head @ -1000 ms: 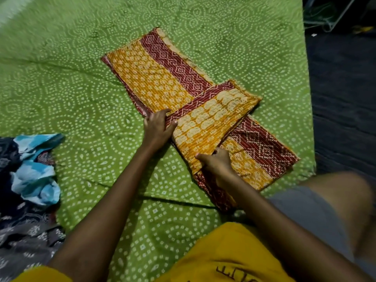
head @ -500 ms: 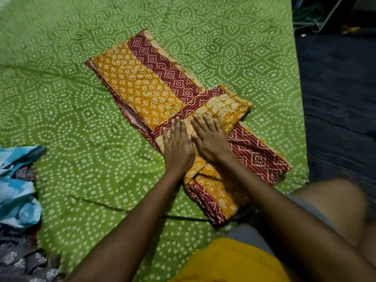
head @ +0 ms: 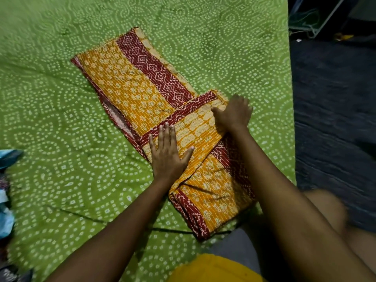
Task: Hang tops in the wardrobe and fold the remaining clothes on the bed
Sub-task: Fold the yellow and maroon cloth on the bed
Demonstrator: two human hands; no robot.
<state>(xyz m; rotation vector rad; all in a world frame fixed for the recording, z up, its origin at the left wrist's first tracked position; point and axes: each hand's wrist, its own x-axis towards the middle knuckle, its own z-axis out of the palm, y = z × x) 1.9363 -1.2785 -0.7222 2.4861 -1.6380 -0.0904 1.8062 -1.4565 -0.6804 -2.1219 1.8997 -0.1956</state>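
Clothes (head: 6,200) not yet folded lay in a heap at the far left edge of the green bedsheet (head: 61,119). Near the middle we had the yellow and red cloth (head: 130,86), long and narrow, its near end folded over across the strip. Our left hand (head: 167,154) lay flat on the left part of this fold, fingers straight and together, holding nothing. Our right hand (head: 234,115) pressed the right part, near the far corner; it was blurred, but the fingers looked spread and relaxed, not grasping. To make this step good, we judged both palms should stroke outward from the middle, so the crease lies sharp and the edges match, before folding the far end.
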